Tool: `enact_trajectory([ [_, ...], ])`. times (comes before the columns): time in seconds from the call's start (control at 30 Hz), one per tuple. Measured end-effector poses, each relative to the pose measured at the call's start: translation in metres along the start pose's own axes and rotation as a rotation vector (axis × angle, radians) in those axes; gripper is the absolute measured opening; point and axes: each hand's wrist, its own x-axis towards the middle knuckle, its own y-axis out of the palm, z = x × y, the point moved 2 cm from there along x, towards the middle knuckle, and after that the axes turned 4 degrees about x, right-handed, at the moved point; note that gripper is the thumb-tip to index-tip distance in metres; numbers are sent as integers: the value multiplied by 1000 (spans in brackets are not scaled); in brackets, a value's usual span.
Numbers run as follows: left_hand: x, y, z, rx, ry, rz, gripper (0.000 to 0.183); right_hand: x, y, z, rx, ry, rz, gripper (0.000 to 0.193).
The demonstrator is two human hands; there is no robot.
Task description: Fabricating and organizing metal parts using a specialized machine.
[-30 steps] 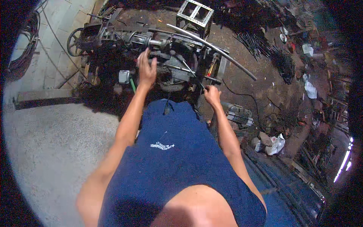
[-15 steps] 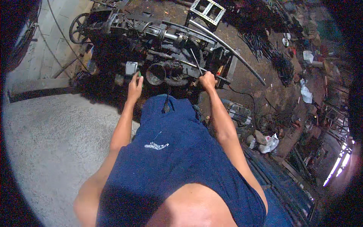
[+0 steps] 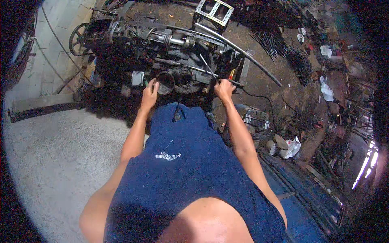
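Observation:
Beside a round metal can-like vessel point(image 3: 165, 82), my left hand point(image 3: 150, 94) reaches forward with its fingers stretched and slightly apart. Nothing shows in its grasp, and I cannot tell whether it touches the vessel's rim. A small square silvery box point(image 3: 138, 78) sits just left of those fingertips, with a bit of green by its edge. My right hand point(image 3: 224, 90) is closed round a thin metal rod point(image 3: 207, 66) that slants up and left from the fist. A horizontal metal bar point(image 3: 202, 71) passes by that fist; its lower end shows to the right.
A dark, greasy machine point(image 3: 162, 38) with a handwheel point(image 3: 77, 39) spans the area ahead. One long curved pipe point(image 3: 243, 50) lies across its right side. Beyond stands a perforated metal frame point(image 3: 214, 12). Several dark rods point(image 3: 269, 44) and scrap lie on the right; a cable point(image 3: 263, 97) trails nearby.
My left hand has shifted right, away from the square box and closer to the round vessel. My right hand keeps its grip on the rod. The whole view has turned slightly.

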Motion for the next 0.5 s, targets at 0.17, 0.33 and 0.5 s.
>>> enact_trajectory([
  [0.17,6,4,-6,-5,-5,51,43,3,5,-7,-68,46,-72,21],
  [0.33,12,10,-9,1,26,41,46,0,13,-16,-42,93,99,27],
  [0.5,32,13,-25,-223,25,60,46,-11,-4,-42,382,-52,172,38],
])
